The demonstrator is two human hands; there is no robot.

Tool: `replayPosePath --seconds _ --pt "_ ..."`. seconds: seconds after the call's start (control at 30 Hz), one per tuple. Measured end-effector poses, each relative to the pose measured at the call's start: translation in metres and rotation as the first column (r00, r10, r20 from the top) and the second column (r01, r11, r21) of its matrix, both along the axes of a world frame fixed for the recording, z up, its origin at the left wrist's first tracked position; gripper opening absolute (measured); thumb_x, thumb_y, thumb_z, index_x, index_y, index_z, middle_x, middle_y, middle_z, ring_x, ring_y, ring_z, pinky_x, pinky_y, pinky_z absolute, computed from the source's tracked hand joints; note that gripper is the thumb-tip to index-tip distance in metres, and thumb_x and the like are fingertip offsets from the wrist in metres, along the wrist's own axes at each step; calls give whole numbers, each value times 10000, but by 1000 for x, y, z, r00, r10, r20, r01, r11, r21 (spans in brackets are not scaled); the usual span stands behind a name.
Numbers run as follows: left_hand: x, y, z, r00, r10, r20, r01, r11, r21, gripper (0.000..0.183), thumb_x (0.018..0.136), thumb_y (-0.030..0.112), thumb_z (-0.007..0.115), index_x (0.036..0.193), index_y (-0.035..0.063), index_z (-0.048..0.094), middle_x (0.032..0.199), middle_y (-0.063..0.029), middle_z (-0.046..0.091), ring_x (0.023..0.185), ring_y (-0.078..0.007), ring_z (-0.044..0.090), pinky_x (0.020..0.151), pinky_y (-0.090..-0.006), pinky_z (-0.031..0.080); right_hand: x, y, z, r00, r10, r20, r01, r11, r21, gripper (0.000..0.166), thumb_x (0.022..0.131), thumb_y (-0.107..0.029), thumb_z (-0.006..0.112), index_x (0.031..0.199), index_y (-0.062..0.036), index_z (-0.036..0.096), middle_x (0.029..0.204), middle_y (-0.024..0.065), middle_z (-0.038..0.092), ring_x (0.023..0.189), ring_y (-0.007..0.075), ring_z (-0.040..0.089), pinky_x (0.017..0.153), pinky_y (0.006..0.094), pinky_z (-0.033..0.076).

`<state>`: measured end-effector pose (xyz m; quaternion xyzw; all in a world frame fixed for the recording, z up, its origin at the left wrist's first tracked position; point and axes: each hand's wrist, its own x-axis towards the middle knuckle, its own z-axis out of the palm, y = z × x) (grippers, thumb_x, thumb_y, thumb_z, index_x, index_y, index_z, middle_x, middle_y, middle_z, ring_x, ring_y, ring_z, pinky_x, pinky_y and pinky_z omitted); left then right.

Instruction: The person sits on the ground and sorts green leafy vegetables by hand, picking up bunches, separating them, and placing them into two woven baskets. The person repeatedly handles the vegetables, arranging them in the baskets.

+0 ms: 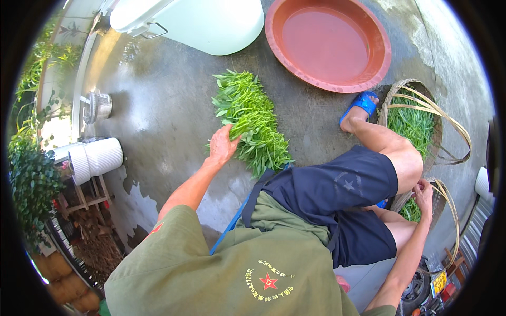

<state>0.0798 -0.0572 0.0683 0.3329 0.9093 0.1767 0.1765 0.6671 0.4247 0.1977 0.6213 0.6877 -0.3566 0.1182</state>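
My left hand (223,145) is closed around a small bunch of leafy green stems (246,123), at the near left side of a long pile of the same greens (259,108) on the wet floor. My right hand (423,194) is beside my bent knee, above the smaller woven basket (438,203), which has some greens (411,210) inside. Its fingers are curled together, and I cannot tell whether anything is between them. A larger round woven basket (438,136) with a split-bamboo handle holds many long green leaves (411,118), past my knee.
A wide red-brown plastic basin (276,43) of water stands beyond my blue-sandalled foot. Left of it is a pale lidded container (213,27). A metal pail (99,107), a white ribbed pot (97,158) and plants line the left side. A motorcycle wheel (416,290) shows at lower right.
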Motion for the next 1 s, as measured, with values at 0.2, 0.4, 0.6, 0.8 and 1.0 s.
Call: replayPosePath --seconds 0.2,0.4,0.6,0.8,1.0 --pt "-57 3 -5 995 19 -95 -21 1000 -17 470 835 251 845 1209 38 655 1065 -223 726 1023 -436 683 871 -516 544 1 -7 8 1000 -12 -4 12 1000 9 211 970 -110 664 1108 47 693 783 59 685 646 127 632 594 289 540" --pt "-55 32 -2 994 -63 -91 64 998 6 467 840 279 837 1200 39 662 1021 -228 732 995 -435 691 854 -520 548 13 -8 1 999 -28 21 28 1000 -1 240 958 -110 663 1131 55 686 770 68 683 638 130 637 583 295 542" --pt "11 152 11 936 -242 255 283 949 -137 559 867 352 794 1302 28 661 1099 -253 742 1044 -436 706 913 -515 557 1 -10 3 999 -41 14 41 999 5 250 956 -128 663 1118 62 685 775 74 689 652 140 648 601 297 556" --pt "51 233 -69 938 -226 263 274 948 -163 442 852 276 807 1153 7 628 1089 -254 727 1075 -445 689 925 -549 544 -1 -13 6 998 -57 -7 57 998 -9 244 950 -126 679 1112 56 684 756 75 675 647 148 624 606 316 529" --pt "53 257 -140 966 -243 93 260 915 -308 767 741 252 909 1382 47 541 1292 -210 628 1263 -428 571 1019 -587 479 2 -22 11 997 6 79 -8 1000 18 241 941 -100 673 1137 39 693 754 94 667 683 190 637 666 353 527"
